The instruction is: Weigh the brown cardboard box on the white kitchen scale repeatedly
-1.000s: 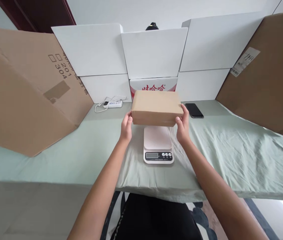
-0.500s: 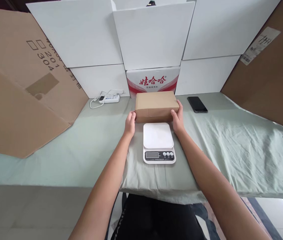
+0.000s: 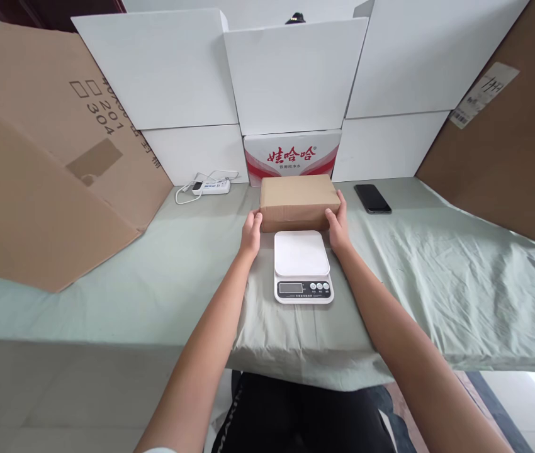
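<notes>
A small brown cardboard box (image 3: pixel 299 198) lies flat behind a white kitchen scale (image 3: pixel 302 255). My left hand (image 3: pixel 251 231) grips the box's left end, thumb near its front corner. At the right end, my right hand (image 3: pixel 338 223) holds the box with the thumb on the front face and the fingers around the side. The scale's platform bears nothing, and its small display looks blank. Whether the box rests fully on the cloth or is slightly raised, I cannot tell.
A black phone (image 3: pixel 372 198) lies to the right. On the left sits a white power strip (image 3: pixel 211 187) with a cable. White boxes (image 3: pixel 296 78) form a back wall, with large cardboard panels (image 3: pixel 31 157) at both sides. Pale green cloth (image 3: pixel 192 264) covers the table.
The view has shifted slightly, so everything appears a little lower or further right. Both hands keep their hold on the cardboard box, which stays behind the scale.
</notes>
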The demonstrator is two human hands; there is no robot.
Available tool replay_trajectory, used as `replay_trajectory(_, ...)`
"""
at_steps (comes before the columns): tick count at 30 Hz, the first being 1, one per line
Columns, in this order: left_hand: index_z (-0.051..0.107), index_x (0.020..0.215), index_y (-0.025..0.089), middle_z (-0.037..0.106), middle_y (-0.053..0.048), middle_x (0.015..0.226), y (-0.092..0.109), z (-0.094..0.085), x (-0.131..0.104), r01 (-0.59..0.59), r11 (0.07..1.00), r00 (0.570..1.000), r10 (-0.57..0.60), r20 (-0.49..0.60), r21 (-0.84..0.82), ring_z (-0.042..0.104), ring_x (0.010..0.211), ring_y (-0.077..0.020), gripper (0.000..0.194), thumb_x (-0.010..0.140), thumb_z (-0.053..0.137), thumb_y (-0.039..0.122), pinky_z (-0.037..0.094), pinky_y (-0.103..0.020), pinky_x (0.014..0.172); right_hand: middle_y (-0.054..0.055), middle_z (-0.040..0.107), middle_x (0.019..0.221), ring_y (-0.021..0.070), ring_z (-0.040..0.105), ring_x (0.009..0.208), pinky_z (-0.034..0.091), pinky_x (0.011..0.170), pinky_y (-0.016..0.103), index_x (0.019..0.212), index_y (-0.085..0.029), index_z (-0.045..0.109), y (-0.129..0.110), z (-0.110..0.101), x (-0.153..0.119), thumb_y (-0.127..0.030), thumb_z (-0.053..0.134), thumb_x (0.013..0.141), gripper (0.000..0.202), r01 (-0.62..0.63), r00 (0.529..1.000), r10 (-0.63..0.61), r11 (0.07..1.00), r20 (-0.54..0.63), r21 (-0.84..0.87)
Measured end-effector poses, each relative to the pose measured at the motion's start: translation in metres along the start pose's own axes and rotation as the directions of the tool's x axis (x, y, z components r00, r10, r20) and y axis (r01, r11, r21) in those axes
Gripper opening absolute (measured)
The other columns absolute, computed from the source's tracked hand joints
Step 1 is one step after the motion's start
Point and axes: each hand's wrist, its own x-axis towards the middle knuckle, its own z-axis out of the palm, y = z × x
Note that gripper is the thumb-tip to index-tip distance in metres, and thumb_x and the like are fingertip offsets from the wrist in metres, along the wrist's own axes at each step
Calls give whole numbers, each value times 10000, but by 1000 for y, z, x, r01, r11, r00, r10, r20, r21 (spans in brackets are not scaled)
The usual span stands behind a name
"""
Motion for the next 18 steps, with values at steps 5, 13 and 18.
replay_trajectory(5,675,1310,247,766,-151,1434,1,0,-3,5,1000,1000,-5,-1,4,677,1446,-360,683,952,575,820,489,-554,1278,96,302,1880,350,260,1763,105,1494,599,1730,-295,280,-1,-1,-1,-795,654,872,1061,-9,1000,9,1000,0,12)
replay_trajectory(13,612,1452,252,694,-132,1597,7,0,-8,13,1000,1000,-13,6,19,624,1541,-312,596,1028,567,669,467,-505,1319,91,305,1877,354,243,1773,127,1488,615,1744,-311,260,-3,-3,-1,-798,652,867,1077,-19,999,19,1000,-26,4)
replay_trajectory(18,567,1575,256,600,-105,1722,7,0,-8,30,999,999,-31,44,19,520,1651,-308,652,1047,527,637,397,-507,1392,123,424,1817,380,335,1740,201,1471,637,1762,-281,255,-5,-7,-5,-800,607,886,1078,-78,996,77,997,-44,-5)
